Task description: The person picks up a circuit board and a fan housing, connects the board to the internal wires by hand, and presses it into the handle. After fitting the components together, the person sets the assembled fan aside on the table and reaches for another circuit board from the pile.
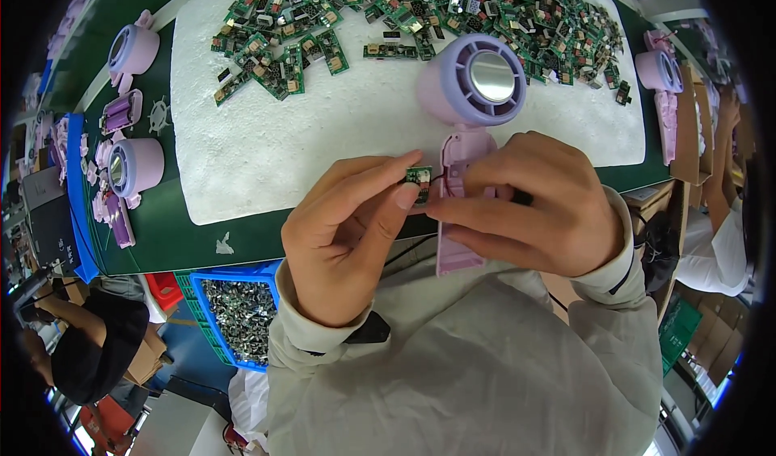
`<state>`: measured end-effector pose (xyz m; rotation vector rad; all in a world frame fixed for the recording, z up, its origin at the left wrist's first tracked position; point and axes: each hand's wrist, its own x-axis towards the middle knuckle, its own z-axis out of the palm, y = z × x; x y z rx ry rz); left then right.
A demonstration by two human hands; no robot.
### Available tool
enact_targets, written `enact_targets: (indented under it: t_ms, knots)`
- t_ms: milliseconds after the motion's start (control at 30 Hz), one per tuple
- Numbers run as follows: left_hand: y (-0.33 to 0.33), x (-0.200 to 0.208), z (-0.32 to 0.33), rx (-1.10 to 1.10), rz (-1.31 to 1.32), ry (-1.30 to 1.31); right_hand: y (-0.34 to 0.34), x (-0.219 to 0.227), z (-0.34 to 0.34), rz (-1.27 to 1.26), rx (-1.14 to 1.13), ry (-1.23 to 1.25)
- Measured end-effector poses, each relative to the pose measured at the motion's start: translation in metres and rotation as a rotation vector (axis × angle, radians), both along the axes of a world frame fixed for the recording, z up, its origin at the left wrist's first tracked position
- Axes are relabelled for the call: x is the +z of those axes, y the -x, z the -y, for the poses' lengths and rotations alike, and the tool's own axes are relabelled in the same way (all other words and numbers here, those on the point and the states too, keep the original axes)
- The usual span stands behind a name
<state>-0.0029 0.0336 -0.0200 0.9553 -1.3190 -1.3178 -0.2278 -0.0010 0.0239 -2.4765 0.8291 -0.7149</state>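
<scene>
My left hand (pixel 343 234) is closed, pinching a small green circuit board (pixel 419 183) between thumb and fingertips. A dark wire runs from beside the board toward the opened handle of a lilac handheld fan (pixel 466 80). The fan's round head, with a silvery disc at its centre, rests on the white foam sheet. Its pink handle shell (pixel 461 259) points toward me, past the foam's near edge. Over this handle my right hand (pixel 541 205) is closed, with its fingers bent around the shell and their tips close to the board. The right palm hides part of the handle.
Many loose circuit boards (pixel 558 31) are heaped along the far side of the foam sheet (pixel 218 157). More fans (pixel 144 165) and pink parts lie at left and right on the green table (pixel 186 246). Below left is a blue bin (pixel 208 318) of small metallic parts. Other people work on both sides.
</scene>
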Motion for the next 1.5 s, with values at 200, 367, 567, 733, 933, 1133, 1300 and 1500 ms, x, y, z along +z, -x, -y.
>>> enact_targets:
  t_ms: [200, 367, 567, 733, 933, 1133, 1300, 1500]
  knots:
    - [0.003, -0.002, 0.001, 0.011, -0.147, -0.103, -0.003, -0.002, -0.002, -0.038, 0.002, 0.242]
    - [0.007, -0.003, 0.000, 0.015, -0.230, -0.130, -0.009, -0.004, -0.011, 0.106, -0.204, 0.166]
    - [0.012, -0.003, -0.003, 0.059, -0.162, -0.089, -0.024, -0.009, -0.019, 0.232, -0.358, 0.043]
    - [0.015, -0.004, -0.007, 0.131, -0.031, 0.022, -0.024, -0.007, -0.017, 0.191, -0.327, 0.073]
    - [0.015, -0.004, -0.009, 0.159, 0.001, 0.038, -0.033, -0.005, -0.025, 0.235, -0.489, -0.062]
    - [0.015, -0.007, -0.009, 0.153, 0.014, 0.080, -0.029, -0.003, -0.021, 0.176, -0.453, 0.019]
    - [0.017, -0.008, -0.010, 0.162, -0.004, 0.086, -0.033, -0.010, -0.024, 0.251, -0.486, 0.008]
    - [0.013, -0.011, -0.013, 0.136, -0.012, 0.062, -0.034, -0.013, -0.028, 0.229, -0.472, 0.020]
